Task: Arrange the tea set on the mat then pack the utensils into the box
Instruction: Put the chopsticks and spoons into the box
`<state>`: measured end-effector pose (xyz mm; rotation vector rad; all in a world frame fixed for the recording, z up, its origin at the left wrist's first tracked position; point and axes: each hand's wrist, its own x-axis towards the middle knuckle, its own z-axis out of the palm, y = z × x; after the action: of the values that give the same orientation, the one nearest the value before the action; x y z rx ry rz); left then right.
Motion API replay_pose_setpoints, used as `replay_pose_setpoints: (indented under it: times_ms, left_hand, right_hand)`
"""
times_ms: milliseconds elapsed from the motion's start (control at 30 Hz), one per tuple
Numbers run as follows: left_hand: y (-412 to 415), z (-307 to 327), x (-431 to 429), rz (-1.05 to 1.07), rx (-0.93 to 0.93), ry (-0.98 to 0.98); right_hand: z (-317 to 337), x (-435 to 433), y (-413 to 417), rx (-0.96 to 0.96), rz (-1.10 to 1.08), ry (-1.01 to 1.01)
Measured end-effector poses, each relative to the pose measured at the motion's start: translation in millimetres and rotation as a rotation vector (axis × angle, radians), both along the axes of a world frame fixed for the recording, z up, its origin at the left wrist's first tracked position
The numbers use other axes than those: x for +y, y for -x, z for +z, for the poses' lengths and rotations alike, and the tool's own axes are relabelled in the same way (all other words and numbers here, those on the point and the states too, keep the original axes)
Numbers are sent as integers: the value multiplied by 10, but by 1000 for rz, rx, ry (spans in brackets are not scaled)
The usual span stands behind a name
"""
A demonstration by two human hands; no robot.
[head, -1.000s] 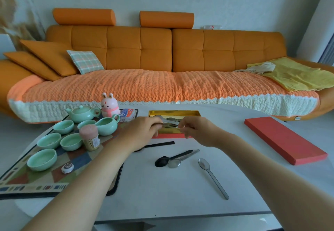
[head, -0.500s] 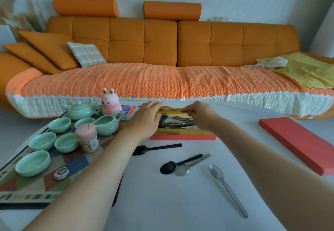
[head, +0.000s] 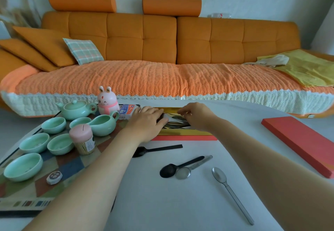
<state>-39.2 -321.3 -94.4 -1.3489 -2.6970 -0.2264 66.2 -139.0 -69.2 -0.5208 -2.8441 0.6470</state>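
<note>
Teaware (head: 54, 124) sits set out on the mat (head: 72, 165) left of the box (head: 184, 138), so that half looks done! Packing's midway: both hands in the box, left hand (head: 146, 122) fingers flat on the cutlery (head: 178, 120), right hand (head: 197, 116) fingers curled down, can't tell if pinching. Four spoons (head: 219, 174) lie on the desk (head: 162, 203) before the box, lid (head: 298, 140) off to its right

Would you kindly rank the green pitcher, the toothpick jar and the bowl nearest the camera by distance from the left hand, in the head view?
From the left hand:
1. Green pitcher, just left of it.
2. Toothpick jar, further left, nearer the camera.
3. Bowl nearest the camera, front left of the mat.
</note>
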Motion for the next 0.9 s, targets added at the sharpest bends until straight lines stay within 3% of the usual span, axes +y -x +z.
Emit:
replay_pose_setpoints:
  times_ms: [133,267,467,533,633,733,900]
  left_hand:
    - [-75,22,8,-65,31,-31]
    - [-115,51,20,-42,-53,44]
    - [-304,97,26,-93,1,-39]
    - [-412,157,53,-142,72,-108]
    - [-616,226,84,-242,131,-187]
    - [-886,274,71,-291,5,-201]
    - [-1251,302,80,-337,-111,-91]
  right_hand:
    - [54,-84,-127,-75,84,-57]
    - [41,-73,-255,-130,118,-59]
    - [150,-52,-541,215,221,-172]
    - [226,-83,-669,223,240,-165]
    - [334,-160,-903,9,266,-123]
    - [336,-163,-1098,-233,298,-63]
    - [284,-132,-1264,-387,296,-74]
